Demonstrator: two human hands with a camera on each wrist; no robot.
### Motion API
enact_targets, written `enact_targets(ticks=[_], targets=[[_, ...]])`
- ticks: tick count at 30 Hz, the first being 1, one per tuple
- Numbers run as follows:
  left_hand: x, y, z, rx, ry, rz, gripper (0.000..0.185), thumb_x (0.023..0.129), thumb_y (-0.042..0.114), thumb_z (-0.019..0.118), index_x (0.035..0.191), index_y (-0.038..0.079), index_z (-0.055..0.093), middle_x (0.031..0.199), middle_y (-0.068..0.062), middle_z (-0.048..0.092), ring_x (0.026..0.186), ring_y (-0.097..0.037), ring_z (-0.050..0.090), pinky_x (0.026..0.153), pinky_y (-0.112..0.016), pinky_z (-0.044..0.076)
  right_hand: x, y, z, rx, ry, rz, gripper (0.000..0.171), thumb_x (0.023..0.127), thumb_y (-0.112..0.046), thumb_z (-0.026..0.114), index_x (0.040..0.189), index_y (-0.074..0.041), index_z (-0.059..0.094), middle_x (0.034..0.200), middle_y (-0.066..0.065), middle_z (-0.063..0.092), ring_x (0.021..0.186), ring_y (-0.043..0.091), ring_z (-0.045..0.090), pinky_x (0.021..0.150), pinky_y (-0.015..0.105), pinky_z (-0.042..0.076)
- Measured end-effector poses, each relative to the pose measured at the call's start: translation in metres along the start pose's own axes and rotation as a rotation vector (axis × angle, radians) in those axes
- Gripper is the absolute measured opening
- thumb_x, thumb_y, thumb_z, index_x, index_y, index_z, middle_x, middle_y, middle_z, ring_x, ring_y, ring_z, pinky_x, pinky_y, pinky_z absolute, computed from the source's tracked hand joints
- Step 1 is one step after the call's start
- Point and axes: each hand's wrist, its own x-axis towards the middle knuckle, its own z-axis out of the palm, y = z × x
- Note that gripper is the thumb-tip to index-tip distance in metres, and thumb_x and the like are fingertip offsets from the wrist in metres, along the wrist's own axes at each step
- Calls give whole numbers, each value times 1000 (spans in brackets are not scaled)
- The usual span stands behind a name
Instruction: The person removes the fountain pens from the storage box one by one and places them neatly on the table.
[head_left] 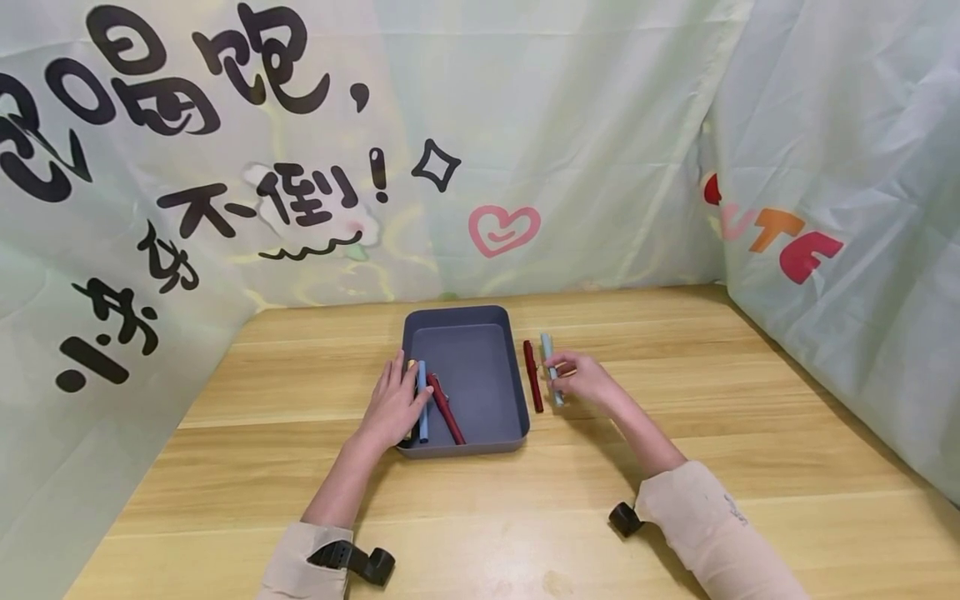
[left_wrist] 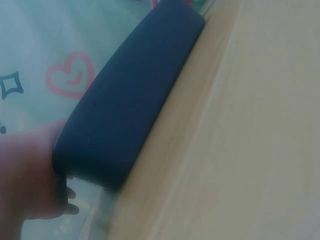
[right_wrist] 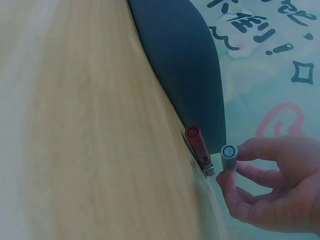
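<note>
My right hand (head_left: pixel 581 377) pinches a light blue pen (head_left: pixel 551 367) that lies on the counter (head_left: pixel 675 467) just right of the grey tray (head_left: pixel 517 375), with a dark red pen (head_left: pixel 533 375) between the 2. My left hand (head_left: pixel 393 406) rests with straight fingers on the tray's left edge, touching another light blue pen (head_left: pixel 423 404) inside, with a second red pen (head_left: pixel 447 410) lying slanted just beside it.

A wooden surface (head_left: pixel 675 467) with pale planks fills the room in front of me. Behind it hangs a light green cloth (head_left: pixel 570 125). The cloth has big black writing (head_left: pixel 187 75), a pink heart (head_left: pixel 504 229) and a small black star shape (head_left: pixel 436 164). On the right side cloth there are red and orange letters (head_left: pixel 780 237).
</note>
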Motion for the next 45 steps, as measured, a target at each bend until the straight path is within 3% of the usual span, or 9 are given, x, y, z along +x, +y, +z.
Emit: enact_targets(ticks=[5, 16, 27, 45], targets=[[-1, 0, 0, -2, -5, 0, 59, 99, 37, 38, 142, -3, 29, 151, -20, 0, 135, -40, 2, 106, -54, 8, 2, 7, 1, 21, 0, 29, 36, 82, 10, 56, 117, 14, 49, 100, 25, 51, 78, 25, 59, 66, 31, 52], [0, 0, 0, 3, 1, 2, 59, 99, 37, 38, 142, -2, 29, 151, -20, 1, 134, -41, 3, 106, -53, 9, 4, 12, 1, -47, 18, 23, 35, 81, 7, 60, 116, 12, 54, 99, 22, 56, 79, 23, 60, 66, 31, 53], [0, 0, 1, 7, 6, 7, 59, 99, 37, 38, 142, -2, 29, 150, -21, 2, 135, -40, 3, 106, -53, 10, 2, 23, 4, -204, 85, -88, 29, 81, 3, 61, 110, 6, 61, 95, 17, 59, 84, 26, 57, 63, 30, 51], [0, 1, 0, 9, -1, -3, 59, 99, 37, 38, 142, -2, 29, 151, -20, 1, 134, -41, 3, 106, -53, 10, 2, 31, 7, -202, 161, -110, 31, 81, -1, 63, 111, 3, 63, 97, 17, 54, 79, 23, 56, 60, 28, 48]])
